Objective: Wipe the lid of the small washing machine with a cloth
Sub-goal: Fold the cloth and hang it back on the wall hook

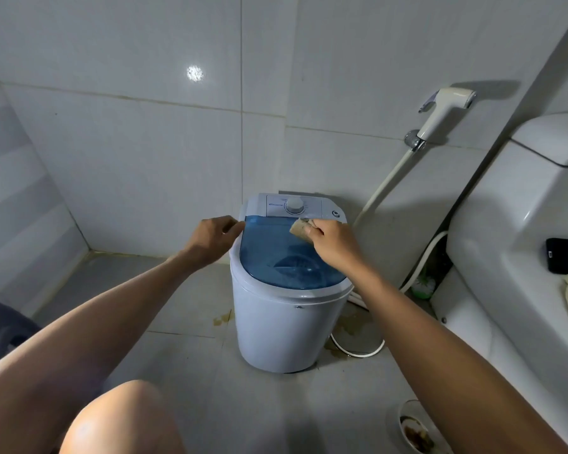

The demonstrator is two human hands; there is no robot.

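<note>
Wiping under way in a tiled bathroom: right hand point(333, 245) pressing a small tan cloth point(300, 231) against the far right corner of the blue translucent lid point(286, 257), fingers point(310, 231) pinched together on the cloth's near edge, seemingly to keep it flat under pressure. Left hand point(212, 239) resting at the lid's far left corner, touching the rim of the small washing machine point(282, 326), fingers curled loosely and holding nothing, probably to steady the light tub against the push of the wipe. Machine standing upright on the floor point(184, 296) against the back wall, lid closed, control panel with its dial point(294, 205) just behind the cloth. Drum visible dimly through the lid; pulsator ridges showing at the bottom, no laundry discernible, water level impossible to tell. Most of the lid surface apparently not yet covered.
</note>
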